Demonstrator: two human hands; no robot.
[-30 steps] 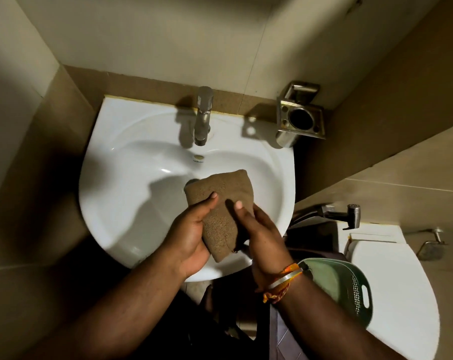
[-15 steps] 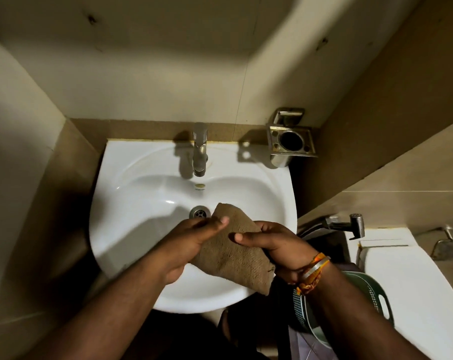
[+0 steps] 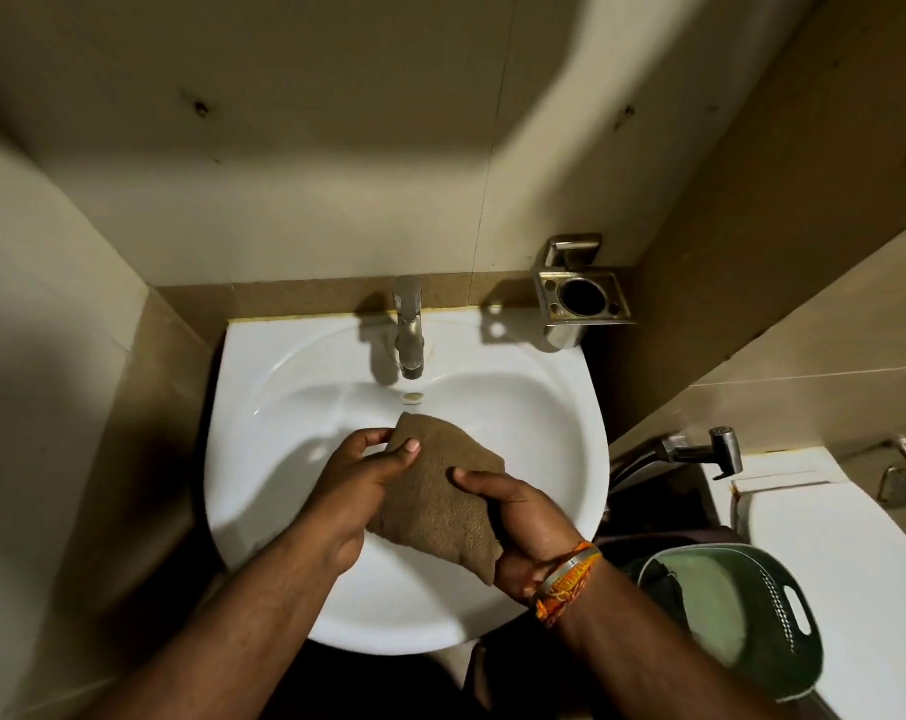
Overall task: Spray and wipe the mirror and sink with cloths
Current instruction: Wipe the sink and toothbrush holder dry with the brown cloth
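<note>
A folded brown cloth (image 3: pixel 435 498) is held over the bowl of the white sink (image 3: pixel 263 459). My left hand (image 3: pixel 352 491) grips the cloth's upper left end, thumb on top and fingers curled behind it. My right hand (image 3: pixel 523 522) holds the lower right end, fingers wrapped over its edge; an orange thread band and a metal bangle sit on that wrist. The chrome tap (image 3: pixel 408 330) stands at the back of the sink. The cloth hides the drain. No mirror or spray bottle is in view.
A metal tumbler holder (image 3: pixel 580 298) is fixed to the wall right of the tap. A health faucet (image 3: pixel 710 449) hangs lower right, beside a white toilet (image 3: pixel 856 553). A green plastic basket (image 3: pixel 742 610) sits below my right forearm. Tiled walls close in on both sides.
The camera has tilted up, so the sink sits lower in view and more wall shows. Both hands keep hold of the cloth, which has turned from upright to slanting down to the right.
</note>
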